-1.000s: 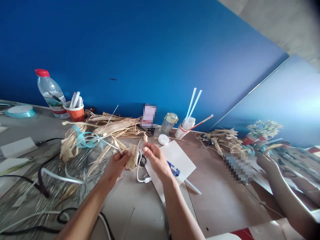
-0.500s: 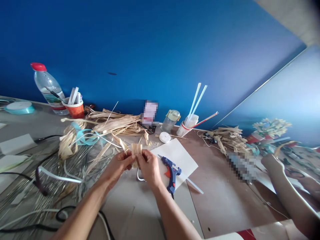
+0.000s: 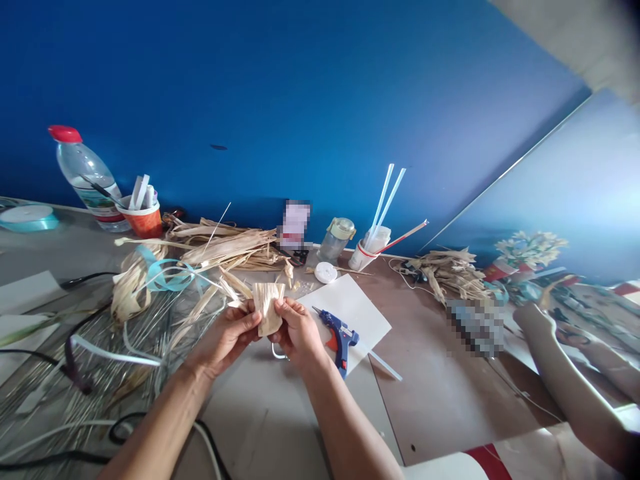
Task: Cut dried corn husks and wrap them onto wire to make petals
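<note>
A short, flat piece of pale dried corn husk [image 3: 270, 310] is spread between my two hands above the table. My left hand [image 3: 235, 333] pinches its left edge between thumb and fingers. On the opposite edge, my right hand [image 3: 299, 328] grips it the same way. Just right of my right hand, a blue glue gun [image 3: 341, 340] with an orange trigger lies partly on a white sheet [image 3: 367, 320]. Beyond my hands a heap of long dried husk strips [image 3: 235, 247] rests against the blue wall.
Many thin wires [image 3: 155, 333], a blue ribbon [image 3: 167, 270] and black cables [image 3: 75, 353] cover the left side. Along the wall stand a bottle [image 3: 87, 177], an orange cup [image 3: 143, 220], a jar [image 3: 336, 240] and a cup of glue sticks [image 3: 367, 253]. A co-worker's arms [image 3: 555, 360] reach in at right.
The husk piece is now turned flatter toward me and shows more of its face, with my hands farther apart on its edges. The whole view has shifted slightly.
</note>
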Available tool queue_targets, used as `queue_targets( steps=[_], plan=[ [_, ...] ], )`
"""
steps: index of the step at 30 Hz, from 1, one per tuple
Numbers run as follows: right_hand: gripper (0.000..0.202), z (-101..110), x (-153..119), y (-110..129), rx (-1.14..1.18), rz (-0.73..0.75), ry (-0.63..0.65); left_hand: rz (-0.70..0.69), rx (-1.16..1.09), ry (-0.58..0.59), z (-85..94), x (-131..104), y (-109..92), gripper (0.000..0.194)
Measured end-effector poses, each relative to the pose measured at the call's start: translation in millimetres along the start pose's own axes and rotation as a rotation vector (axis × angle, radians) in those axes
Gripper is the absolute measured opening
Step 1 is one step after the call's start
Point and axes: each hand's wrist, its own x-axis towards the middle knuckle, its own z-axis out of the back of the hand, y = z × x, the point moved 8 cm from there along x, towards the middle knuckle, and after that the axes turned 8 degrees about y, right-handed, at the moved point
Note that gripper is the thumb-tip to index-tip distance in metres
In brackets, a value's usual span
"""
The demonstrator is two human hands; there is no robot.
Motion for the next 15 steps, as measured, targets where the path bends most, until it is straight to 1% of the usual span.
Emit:
queue_targets(
  steps=[2,4,6,7,9,10,11,12,13,14,15],
  plan=[
    [0.031,-1.9,1.8,-3.3,0.042,-0.004,-0.006,-0.015,-0.029,-0.024,2.3,-0.6,-1.5,0.018],
    [0.031,-1.0,3.2,-4.2,0.032,-0.009,-0.026,-0.018,-0.045,-0.045,3.8,-0.7,-3.0,0.019],
    [0.029,6.6,2.4,5.2,-0.050,0.039,-0.078,-0.026,-0.060,-0.100,8.5,-1.0,-6.0,0.020],
    [0.026,13.6,0.3,15.4,-0.120,0.095,-0.124,-0.045,-0.076,-0.149,13.1,-1.5,-9.0,0.020],
    [0.022,31.3,-8.8,45.7,-0.306,0.268,-0.248,-0.115,-0.119,-0.271,25.5,-3.8,-16.9,0.022],
    [0.022,41.8,-16.1,61.6,-0.412,0.347,-0.341,-0.157,-0.140,-0.326,31.7,-5.3,-21.0,0.023],
    [0.023,51.9,-23.8,75.3,-0.527,0.395,-0.441,-0.186,-0.154,-0.367,36.7,-6.5,-24.1,0.024],
    [0.024,59.8,-30.5,86.2,-0.658,0.410,-0.530,-0.203,-0.164,-0.396,40.6,-7.2,-26.0,0.026],
    [0.024,63.9,-34.9,93.8,-0.809,0.398,-0.589,-0.209,-0.167,-0.414,43.2,-7.5,-26.8,0.027],
    [0.023,64.8,-36.2,97.2,-0.954,0.364,-0.613,-0.202,-0.166,-0.424,44.7,-7.4,-26.4,0.028],
    [0.021,62.3,-34.1,95.7,-1.114,0.299,-0.597,-0.190,-0.161,-0.428,45.3,-7.0,-25.2,0.028]
  ],
)
